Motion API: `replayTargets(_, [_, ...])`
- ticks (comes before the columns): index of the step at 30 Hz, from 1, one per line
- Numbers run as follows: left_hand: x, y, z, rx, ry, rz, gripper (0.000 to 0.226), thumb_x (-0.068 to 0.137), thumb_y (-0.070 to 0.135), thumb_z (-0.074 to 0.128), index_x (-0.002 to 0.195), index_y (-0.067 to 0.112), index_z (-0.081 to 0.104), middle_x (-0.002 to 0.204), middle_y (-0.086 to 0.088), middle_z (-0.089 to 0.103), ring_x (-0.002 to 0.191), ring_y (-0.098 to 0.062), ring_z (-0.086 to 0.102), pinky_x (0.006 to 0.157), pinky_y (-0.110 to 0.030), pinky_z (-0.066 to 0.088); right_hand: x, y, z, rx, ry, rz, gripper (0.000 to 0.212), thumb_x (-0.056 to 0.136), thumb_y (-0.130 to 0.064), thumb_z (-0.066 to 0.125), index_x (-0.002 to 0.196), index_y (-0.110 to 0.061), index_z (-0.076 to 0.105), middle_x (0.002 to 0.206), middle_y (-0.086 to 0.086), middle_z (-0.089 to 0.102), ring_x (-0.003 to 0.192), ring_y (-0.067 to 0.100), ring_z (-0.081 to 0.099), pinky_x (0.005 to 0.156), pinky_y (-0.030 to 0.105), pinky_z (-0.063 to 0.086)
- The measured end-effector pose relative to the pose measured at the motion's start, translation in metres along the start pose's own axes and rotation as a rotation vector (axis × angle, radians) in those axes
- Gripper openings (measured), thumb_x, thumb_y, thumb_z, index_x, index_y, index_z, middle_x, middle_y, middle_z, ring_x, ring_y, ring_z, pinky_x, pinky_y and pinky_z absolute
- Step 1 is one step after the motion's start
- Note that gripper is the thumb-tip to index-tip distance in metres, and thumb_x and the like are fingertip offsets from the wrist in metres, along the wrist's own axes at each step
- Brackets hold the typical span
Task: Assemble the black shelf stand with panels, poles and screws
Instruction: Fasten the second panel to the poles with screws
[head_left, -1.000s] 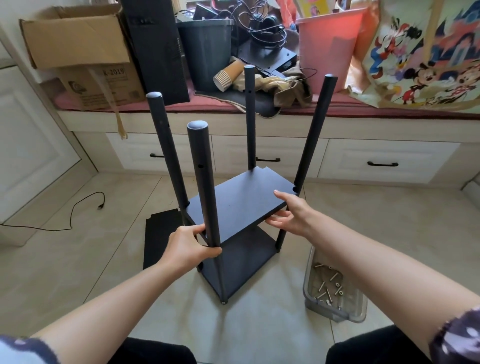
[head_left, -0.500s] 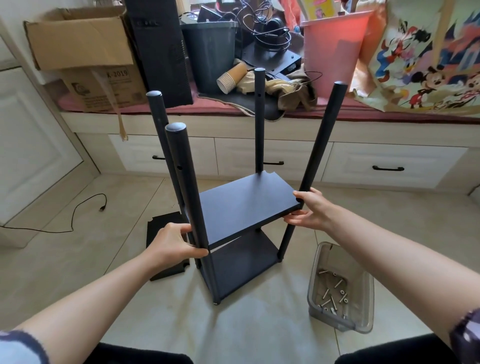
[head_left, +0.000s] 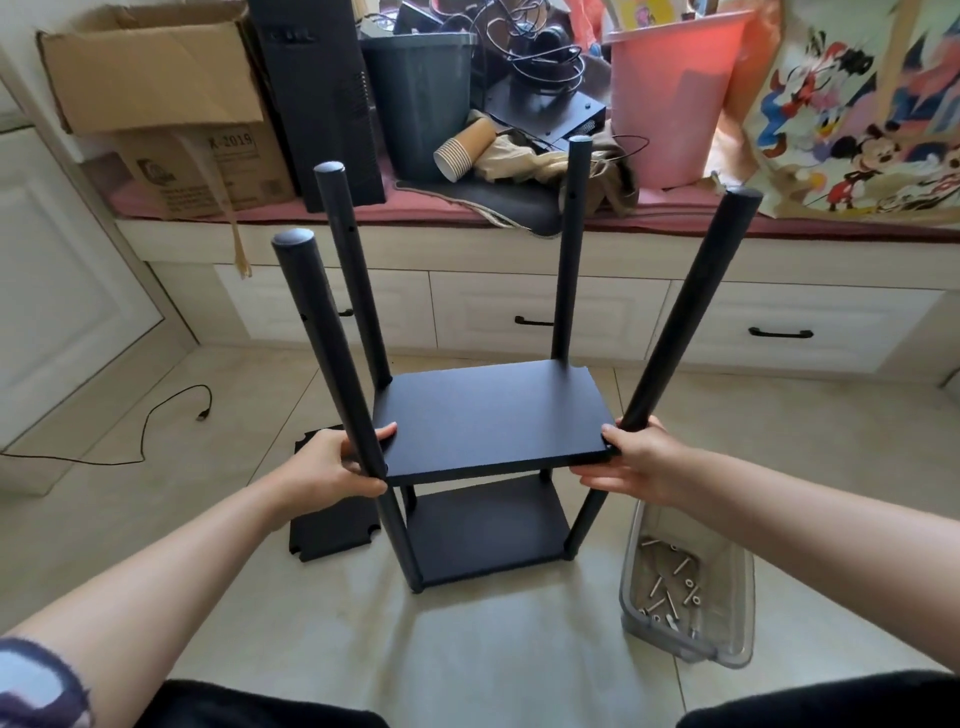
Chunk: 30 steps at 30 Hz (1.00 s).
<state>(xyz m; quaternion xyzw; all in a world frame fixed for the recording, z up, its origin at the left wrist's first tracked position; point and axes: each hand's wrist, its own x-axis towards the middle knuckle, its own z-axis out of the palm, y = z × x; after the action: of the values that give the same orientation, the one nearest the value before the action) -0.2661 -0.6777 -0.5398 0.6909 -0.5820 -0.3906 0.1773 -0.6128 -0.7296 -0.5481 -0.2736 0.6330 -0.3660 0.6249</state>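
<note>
The black shelf stand stands on the tiled floor in front of me, its several poles rising past two fitted panels. The upper panel (head_left: 488, 415) lies level between the poles, above the lower panel (head_left: 483, 525). My left hand (head_left: 332, 462) grips the panel's near left corner beside the front left pole (head_left: 322, 343), thumb on top. My right hand (head_left: 639, 462) holds the near right corner at the front right pole (head_left: 691, 312), fingers curled under the edge. A spare black panel (head_left: 332, 535) lies flat on the floor to the left.
A clear plastic tub (head_left: 685, 587) with several screws sits on the floor at the right. A black cable (head_left: 150, 421) trails at the left. Behind, a bench with drawers carries a cardboard box (head_left: 156, 104), a dark bin (head_left: 421, 98) and a pink bucket (head_left: 670, 98).
The stand has turned so its long side squarely faces me and the upper panel looks level. Both hands stayed on its near corners, my right hand shifting to the front right pole.
</note>
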Motion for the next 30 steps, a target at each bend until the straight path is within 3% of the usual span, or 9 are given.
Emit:
replayTargets(5, [0.004, 0.008, 0.004, -0.067, 0.172, -0.016, 0.059, 0.086, 0.003, 0.075, 0.138, 0.023, 0.058, 0.111, 0.007, 0.070, 0.107, -0.011, 0.063, 0.108, -0.036, 0.044, -0.018, 0.015, -0.001, 0.059, -0.007, 0.020, 0.015, 0.101, 0.000, 0.047, 0.096, -0.012, 0.039, 0.110, 0.025, 0.057, 0.078, 0.047, 0.068, 0.070, 0.053, 0.056])
replayTargets(7, [0.007, 0.009, 0.012, -0.042, 0.311, -0.029, 0.036, 0.088, 0.006, 0.075, 0.122, 0.016, 0.067, 0.106, 0.002, 0.071, 0.103, -0.015, 0.062, 0.103, -0.040, 0.048, -0.025, 0.022, 0.003, 0.075, -0.010, 0.025, 0.017, 0.101, 0.000, 0.047, 0.094, -0.012, 0.039, 0.108, 0.026, 0.058, 0.081, 0.047, 0.068, 0.079, 0.055, 0.055])
replayTargets(10, [0.005, 0.019, 0.029, -0.172, 0.456, -0.276, 0.025, 0.092, 0.020, 0.071, 0.109, 0.002, 0.067, 0.092, -0.010, 0.070, 0.085, -0.027, 0.065, 0.086, -0.048, 0.056, -0.035, 0.025, 0.009, 0.051, 0.007, 0.024, 0.015, 0.102, 0.000, 0.045, 0.091, -0.009, 0.042, 0.094, 0.025, 0.062, 0.085, 0.044, 0.067, 0.087, 0.053, 0.054])
replayTargets(12, [-0.001, 0.032, 0.048, -0.412, 0.233, -0.498, 0.034, 0.096, 0.021, 0.066, 0.114, -0.006, 0.055, 0.103, -0.023, 0.068, 0.085, -0.035, 0.070, 0.077, -0.049, 0.060, -0.039, 0.024, 0.011, 0.053, 0.014, 0.022, 0.015, 0.102, 0.000, 0.044, 0.089, -0.007, 0.044, 0.089, 0.022, 0.063, 0.089, 0.043, 0.066, 0.087, 0.051, 0.054])
replayTargets(15, [-0.013, 0.064, 0.089, -0.788, -0.124, -0.528, 0.030, 0.099, 0.016, 0.063, 0.116, -0.006, 0.051, 0.123, -0.031, 0.061, 0.096, -0.040, 0.067, 0.079, -0.043, 0.056, -0.044, 0.025, 0.012, 0.069, 0.022, 0.022, 0.014, 0.102, -0.001, 0.044, 0.089, -0.007, 0.045, 0.090, 0.022, 0.064, 0.084, 0.040, 0.068, 0.081, 0.048, 0.055])
replayTargets(18, [-0.012, 0.086, 0.135, -1.048, -0.160, -0.431, 0.023, 0.095, 0.019, 0.068, 0.107, 0.000, 0.063, 0.116, -0.026, 0.065, 0.097, -0.035, 0.067, 0.087, -0.040, 0.053, -0.047, 0.028, 0.014, 0.070, 0.036, 0.001, 0.014, 0.101, -0.001, 0.045, 0.089, -0.006, 0.045, 0.098, 0.025, 0.064, 0.083, 0.040, 0.069, 0.078, 0.046, 0.056])
replayTargets(22, [-0.004, 0.099, 0.175, -1.303, -0.164, -0.303, 0.023, 0.094, 0.014, 0.069, 0.108, -0.003, 0.069, 0.105, -0.020, 0.074, 0.090, -0.027, 0.074, 0.077, -0.031, 0.058, -0.049, 0.031, 0.013, 0.065, 0.032, -0.013, 0.005, 0.100, -0.001, 0.046, 0.096, -0.004, 0.048, 0.106, 0.030, 0.066, 0.078, 0.038, 0.073, 0.071, 0.043, 0.060])
replayTargets(26, [0.001, 0.109, 0.184, -1.379, -0.111, -0.267, 0.010, 0.094, 0.002, 0.064, 0.094, -0.007, 0.066, 0.087, -0.022, 0.072, 0.069, -0.029, 0.074, 0.060, -0.031, 0.060, -0.050, 0.033, 0.008, 0.054, -0.032, -0.022, 0.011, 0.099, 0.000, 0.047, 0.109, 0.003, 0.051, 0.100, 0.029, 0.069, 0.072, 0.032, 0.074, 0.061, 0.036, 0.062])
replayTargets(30, [-0.002, 0.111, 0.183, -1.378, -0.135, -0.254, 0.014, 0.098, 0.004, 0.059, 0.101, -0.008, 0.066, 0.091, -0.022, 0.074, 0.074, -0.031, 0.075, 0.059, -0.035, 0.061, -0.058, 0.031, -0.004, -0.154, -0.126, -0.103, 0.022, 0.097, 0.000, 0.046, 0.109, -0.008, 0.062, 0.095, 0.017, 0.073, 0.080, 0.027, 0.075, 0.067, 0.035, 0.062])
